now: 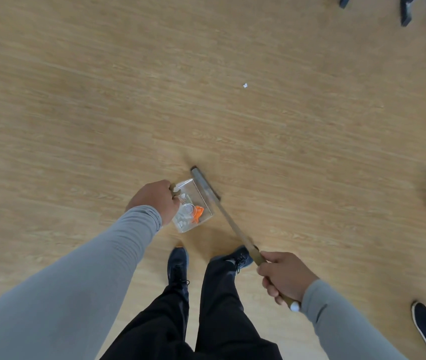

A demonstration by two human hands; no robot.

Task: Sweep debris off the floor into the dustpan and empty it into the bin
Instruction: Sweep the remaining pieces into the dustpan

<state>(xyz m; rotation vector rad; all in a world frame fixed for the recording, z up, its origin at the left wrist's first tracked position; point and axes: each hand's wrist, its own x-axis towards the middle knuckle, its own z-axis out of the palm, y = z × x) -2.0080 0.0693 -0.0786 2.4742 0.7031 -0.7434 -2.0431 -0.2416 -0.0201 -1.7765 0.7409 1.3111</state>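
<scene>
We counted one clear dustpan (193, 203), one broom (205, 184), one orange scrap (198, 213) among white bits too blurred to number, one white scrap (245, 85) on the floor, and three shoes.

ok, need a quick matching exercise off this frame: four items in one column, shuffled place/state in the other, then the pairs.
Column 1:
1. left hand
2. right hand
3. orange scrap
4. white scrap

Column 2:
A. lies alone on the bare floor, far ahead of the broom
B. grips the broom handle
C. lies inside the clear dustpan
D. holds the dustpan's handle

Pairs: 1-D, 2-B, 3-C, 4-A
</scene>
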